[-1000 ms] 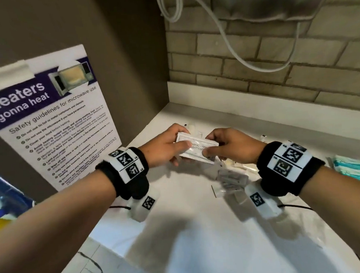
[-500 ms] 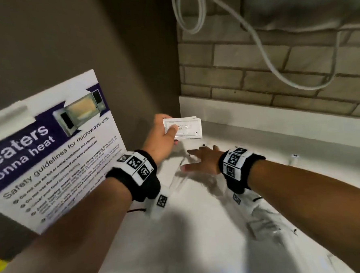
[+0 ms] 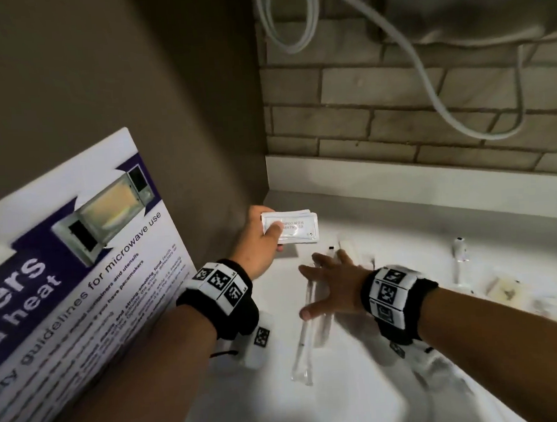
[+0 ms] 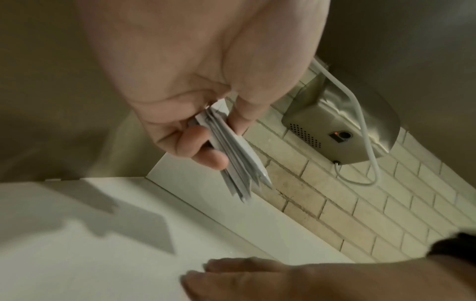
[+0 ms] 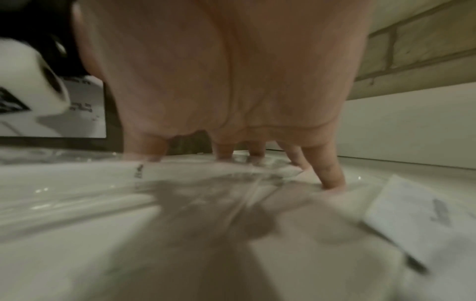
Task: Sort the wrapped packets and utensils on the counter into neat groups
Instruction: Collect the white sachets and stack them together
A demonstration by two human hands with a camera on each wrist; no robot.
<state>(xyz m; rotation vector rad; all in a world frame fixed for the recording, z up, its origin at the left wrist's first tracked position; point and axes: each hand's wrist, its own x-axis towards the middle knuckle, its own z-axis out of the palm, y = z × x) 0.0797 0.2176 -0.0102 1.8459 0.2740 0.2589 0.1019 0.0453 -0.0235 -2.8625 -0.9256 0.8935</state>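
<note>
Left hand [image 3: 256, 241]: a stack of white packets [image 3: 296, 227] is pinched between thumb and fingers above the counter [image 3: 363, 385], near the back corner. Right hand [image 3: 334, 285]: fingers are spread flat on what seem to be clear-wrapped utensils [image 3: 306, 336] lying on the counter.

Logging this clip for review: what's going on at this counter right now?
A person is sorting items on a white counter. The left hand holds a small stack of flat white printed packets above the back corner. The right hand presses, fingers spread, on long clear-wrapped utensils lying on the counter.
</note>
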